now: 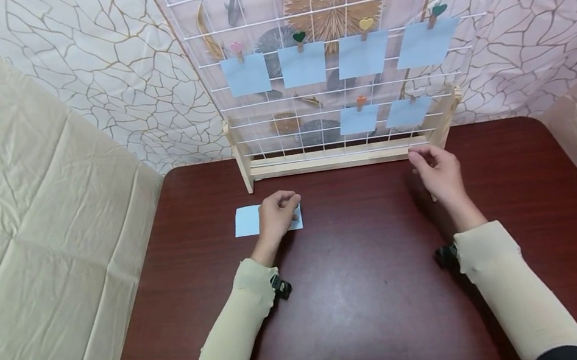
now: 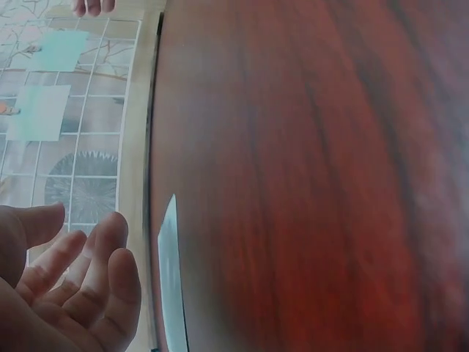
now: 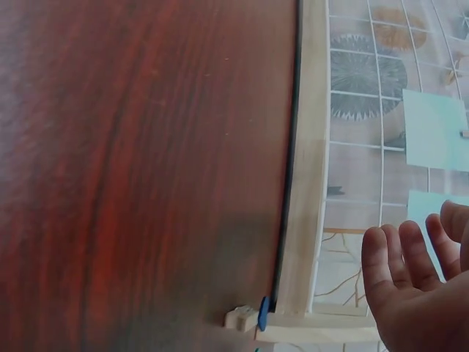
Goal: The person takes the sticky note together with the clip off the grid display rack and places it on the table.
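Observation:
My left hand [image 1: 278, 213] is over a light blue paper card [image 1: 247, 221] lying on the table, covering part of it. In the left wrist view its fingers [image 2: 124, 282] are loosely bent, with nothing between them and the thumb. My right hand [image 1: 439, 174] hovers by the right foot of a white wire grid rack [image 1: 341, 161]. The right wrist view shows its fingers [image 3: 377, 268] half curled and holding nothing. A small wooden clothespin with a blue piece [image 3: 245, 317] lies by that foot. On the lower grid hang two blue cards, a left one [image 1: 359, 120] and a right one [image 1: 409, 112].
Several blue cards hang in the upper row, including the leftmost card [image 1: 246, 77], under heart-topped clothespins such as the yellow one [image 1: 366, 24]. The rack stands at the back of the dark red-brown table [image 1: 349, 294]. Patterned cloth [image 1: 101, 65] hangs behind it.

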